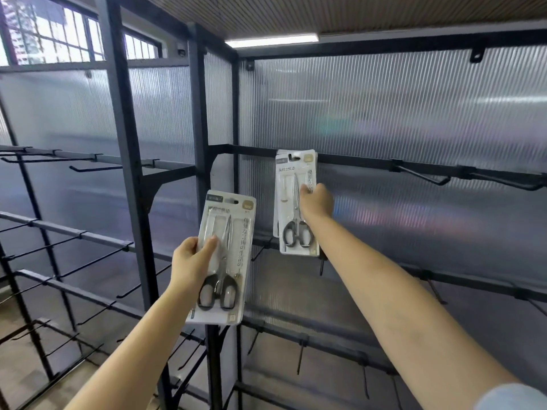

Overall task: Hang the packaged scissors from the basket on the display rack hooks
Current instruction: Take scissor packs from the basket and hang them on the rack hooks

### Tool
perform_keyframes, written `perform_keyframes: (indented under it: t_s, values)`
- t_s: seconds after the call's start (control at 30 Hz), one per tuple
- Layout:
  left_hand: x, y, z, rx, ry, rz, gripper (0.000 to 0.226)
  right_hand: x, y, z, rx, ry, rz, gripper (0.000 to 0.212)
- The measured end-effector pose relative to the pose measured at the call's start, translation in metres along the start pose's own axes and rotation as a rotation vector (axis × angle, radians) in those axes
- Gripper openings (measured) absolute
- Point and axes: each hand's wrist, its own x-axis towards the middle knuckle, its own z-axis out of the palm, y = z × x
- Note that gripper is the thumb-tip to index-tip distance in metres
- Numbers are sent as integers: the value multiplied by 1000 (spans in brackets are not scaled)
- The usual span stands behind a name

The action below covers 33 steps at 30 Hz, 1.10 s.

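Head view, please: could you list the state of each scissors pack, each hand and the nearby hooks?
Right scissors pack: up at the top rail, held.
Left scissors pack: off the rack, held upright.
Right hand: grips the right pack.
Left hand: grips the left pack.
Hook further right: bare.

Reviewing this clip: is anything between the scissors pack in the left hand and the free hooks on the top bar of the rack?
Nothing visible blocks it. The left hand holds its scissors pack in open air below and left of the top bar. The right arm reaches to the hung pack; the free hooks lie beyond it.
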Motion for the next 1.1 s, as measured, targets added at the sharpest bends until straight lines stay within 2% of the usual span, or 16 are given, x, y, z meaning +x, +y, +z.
perform_keyframes:
  t_s: [0.3, 0.43, 0.53, 0.6, 0.63, 0.73, 0.83, 0.93, 1.1]
  values:
    - [14, -11, 21, -9, -80, -38, 27, 16, 9, -5, -125, -22, -43, 34]
    - [12, -11, 29, -14, -110, -29, 29, 15, -3, -23, -189, 8, -208, 31]
    - [7, -6, 37, -20, -129, -11, 36, 1, -23, -40, -78, -266, -257, 40]
    - [4, -2, 43, -30, -160, -6, 37, -9, -30, -45, -128, -413, -264, 39]
    - [3, 0, 46, -36, -179, -6, 36, -14, -32, -47, -190, -430, -285, 37]
    - [1, 6, 54, -63, -209, 16, 31, -21, -34, -51, -332, -394, -379, 24]
    - [-1, 11, 57, -86, -228, 36, 30, -25, -37, -60, -218, -415, -353, 3]
    - [-2, 11, 58, -98, -276, 48, 27, -27, -43, -68, -128, -399, -329, 6]
    - [-1, -1, 56, -103, -384, 12, 14, -25, -56, -73, -193, -274, -469, 5]
